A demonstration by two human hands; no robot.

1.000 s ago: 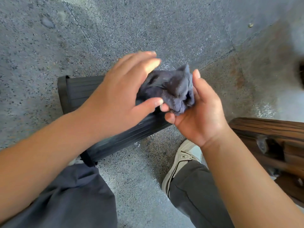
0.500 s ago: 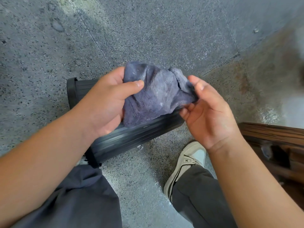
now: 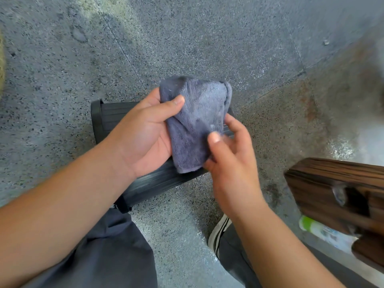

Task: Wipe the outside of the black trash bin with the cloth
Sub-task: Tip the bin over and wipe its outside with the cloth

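Observation:
The black ribbed trash bin lies on its side on the speckled floor, mostly hidden behind my hands. A grey-blue cloth is folded into a pad above the bin. My left hand grips its left edge, thumb on top. My right hand pinches the cloth's lower right side, thumb on the front and fingers behind.
A dark wooden piece of furniture stands at the right, with a green-and-white bottle lying under it. My shoe and grey trouser legs fill the bottom of the view. Speckled stone floor stretches ahead.
The bunched cloth has been spread and folded flatter between my hands. My left hand took hold of its left edge, and my right hand slid down to its lower right side.

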